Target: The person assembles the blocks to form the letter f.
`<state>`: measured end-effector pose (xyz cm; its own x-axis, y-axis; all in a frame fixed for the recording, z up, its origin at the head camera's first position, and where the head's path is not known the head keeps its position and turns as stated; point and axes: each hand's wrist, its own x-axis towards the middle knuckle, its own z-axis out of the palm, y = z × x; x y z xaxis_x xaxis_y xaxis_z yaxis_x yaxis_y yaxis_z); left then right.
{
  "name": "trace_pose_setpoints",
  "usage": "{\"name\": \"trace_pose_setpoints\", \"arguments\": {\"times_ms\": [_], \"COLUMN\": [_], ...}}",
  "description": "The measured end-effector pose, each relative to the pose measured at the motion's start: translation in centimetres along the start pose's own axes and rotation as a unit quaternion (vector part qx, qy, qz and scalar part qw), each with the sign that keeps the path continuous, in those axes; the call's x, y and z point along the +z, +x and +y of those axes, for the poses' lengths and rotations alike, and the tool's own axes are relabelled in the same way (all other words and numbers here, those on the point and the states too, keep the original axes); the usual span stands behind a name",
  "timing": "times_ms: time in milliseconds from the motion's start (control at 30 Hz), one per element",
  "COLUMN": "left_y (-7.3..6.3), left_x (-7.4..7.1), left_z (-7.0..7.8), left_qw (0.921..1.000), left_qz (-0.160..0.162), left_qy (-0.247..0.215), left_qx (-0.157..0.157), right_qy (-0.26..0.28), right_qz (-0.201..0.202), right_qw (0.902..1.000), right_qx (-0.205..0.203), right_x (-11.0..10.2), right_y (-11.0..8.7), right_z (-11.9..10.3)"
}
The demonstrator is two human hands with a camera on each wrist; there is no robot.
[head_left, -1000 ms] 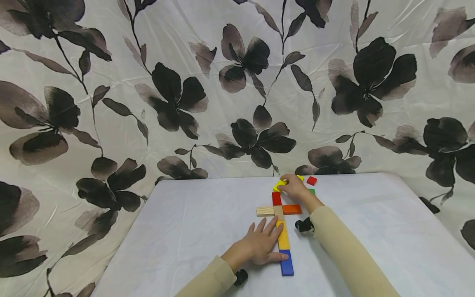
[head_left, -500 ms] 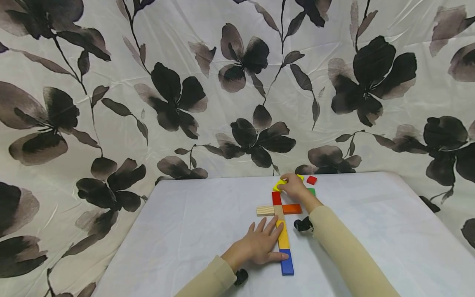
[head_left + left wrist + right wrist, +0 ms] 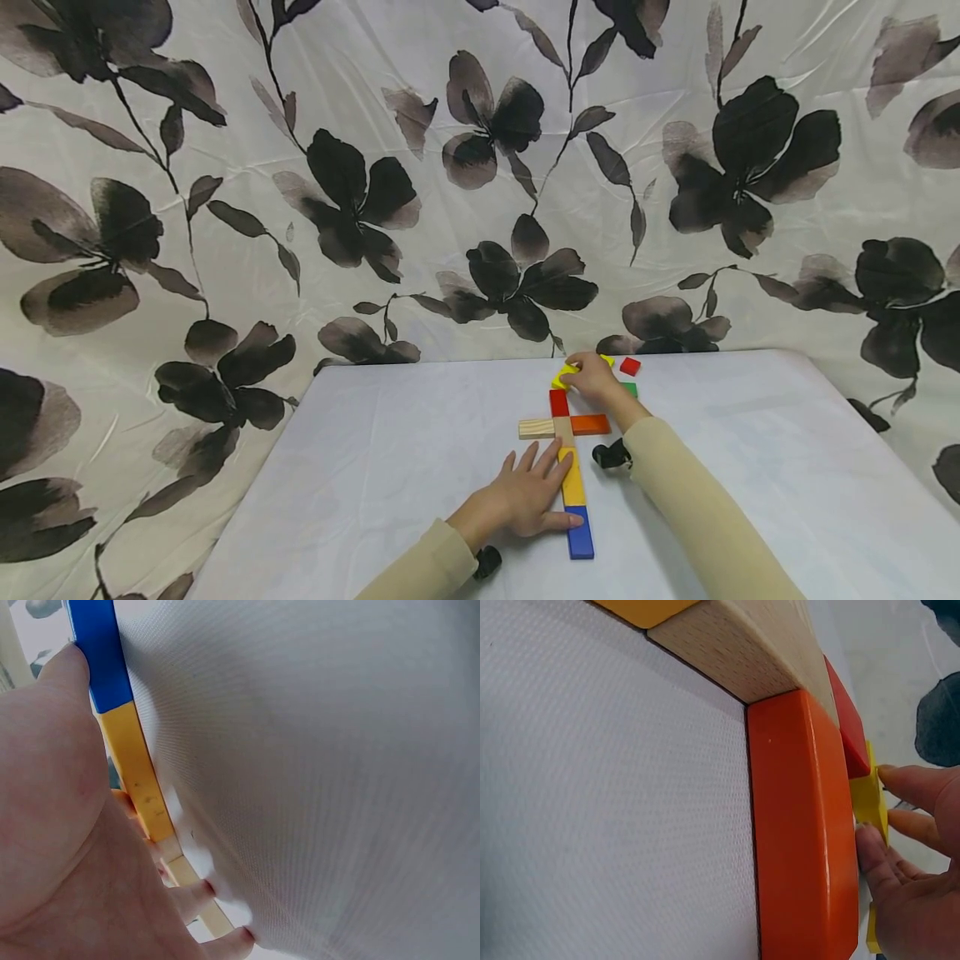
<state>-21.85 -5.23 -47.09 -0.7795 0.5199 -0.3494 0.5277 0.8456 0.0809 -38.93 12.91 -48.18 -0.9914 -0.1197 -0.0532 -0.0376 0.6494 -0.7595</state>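
On the white table, wooden blocks form a cross: a blue block point(image 3: 581, 543) nearest, then an orange-yellow block point(image 3: 573, 485), a plain wood block point(image 3: 563, 430) and a red block point(image 3: 558, 404). A pale wood block point(image 3: 536, 428) and an orange block point(image 3: 590, 424) make the side arms. My left hand point(image 3: 521, 500) lies flat with fingers spread, thumb on the blue block and index finger along the orange-yellow one. At the far end, my right hand point(image 3: 594, 379) pinches a bright yellow block point(image 3: 866, 796) between thumb and fingers, against the red block's end.
Beyond my right hand lie another yellow piece point(image 3: 608, 360), a small red block point(image 3: 630, 367) and a partly hidden green block point(image 3: 631, 388), close to the table's far edge. A floral cloth point(image 3: 450, 325) hangs behind the table point(image 3: 375, 433).
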Motion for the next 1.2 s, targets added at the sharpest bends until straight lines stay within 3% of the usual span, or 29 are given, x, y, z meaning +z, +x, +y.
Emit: {"name": "trace_pose_setpoints", "arguments": {"times_ms": [667, 1200], "left_y": [0.14, 0.04], "left_x": [0.08, 0.07], "left_z": [-0.16, -0.09], "left_qw": [1.0, 1.0], "left_qz": [-0.001, 0.001], "left_qy": [-0.006, -0.002], "left_qx": [-0.002, -0.003], "right_qy": [0.003, -0.024], "right_qz": [0.0, -0.003], "right_qw": [1.0, 0.9995], "right_qx": [-0.002, -0.022], "right_x": [0.21, -0.24], "right_y": [0.39, -0.56], "right_z": [0.51, 0.55]}}
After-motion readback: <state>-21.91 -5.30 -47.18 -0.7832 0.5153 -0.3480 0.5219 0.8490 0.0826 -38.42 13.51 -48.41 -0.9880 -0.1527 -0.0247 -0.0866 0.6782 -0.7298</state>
